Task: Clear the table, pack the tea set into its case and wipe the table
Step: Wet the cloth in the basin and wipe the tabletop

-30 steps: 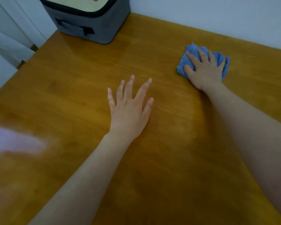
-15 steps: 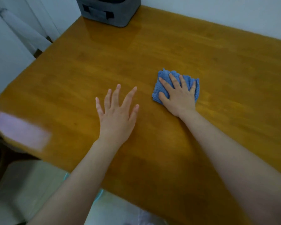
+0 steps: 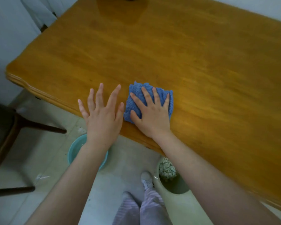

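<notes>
Palm contact at the near edge of the desk (image 3: 185,54): we are pressing our right hand (image 3: 152,116), fingers spread flat, onto the blue cloth (image 3: 135,89) lying on the wood. We are holding our left hand (image 3: 102,116) open and splayed just beside the cloth, gripping nothing.

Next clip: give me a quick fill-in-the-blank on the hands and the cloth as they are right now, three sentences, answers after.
1. The right hand presses flat on a ___ cloth.
2. The left hand has its fingers spread and holds ___.
3. The cloth lies on the ___ table, close to its near edge.
Missing words: blue; nothing; wooden.
</notes>
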### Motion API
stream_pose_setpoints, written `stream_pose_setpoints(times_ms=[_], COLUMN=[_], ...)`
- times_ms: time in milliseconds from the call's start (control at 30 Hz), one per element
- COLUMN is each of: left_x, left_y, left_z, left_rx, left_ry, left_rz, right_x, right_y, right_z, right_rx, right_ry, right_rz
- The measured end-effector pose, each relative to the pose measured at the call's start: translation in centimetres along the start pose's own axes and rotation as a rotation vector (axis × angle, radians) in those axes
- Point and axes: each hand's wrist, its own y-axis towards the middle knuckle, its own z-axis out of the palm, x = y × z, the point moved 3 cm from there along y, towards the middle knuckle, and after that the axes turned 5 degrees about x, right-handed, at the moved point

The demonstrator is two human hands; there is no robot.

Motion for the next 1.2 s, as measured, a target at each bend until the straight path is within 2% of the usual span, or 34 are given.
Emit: stream_pose_setpoints(times_ms=[300,733,933,1200], left_x=[-2.6,-9.6,-14.5,-19.4], left_y=[-2.3,-2.7,-0.5,5.2], left_z=[1.9,3.8,3.9,4.8], left_rx=[0.055,0.049,0.044,-0.003], left_ry=[0.002,0.024,0.007,0.012], left_rz=[0.002,0.006,-0.025,-0.039], right_x=[1.7,-6.3,-9.7,-16.4], right_y=[-4.0,-9.6,-7.1,1.5], right_z=[0.9,0.3,-0.4,-2.0], right_rx=[0.008,-0.094,-0.038,-0.009], right_ry=[0.041,0.107,0.115,0.077], right_rz=[-0.022,-0.008,0.007,-0.022])
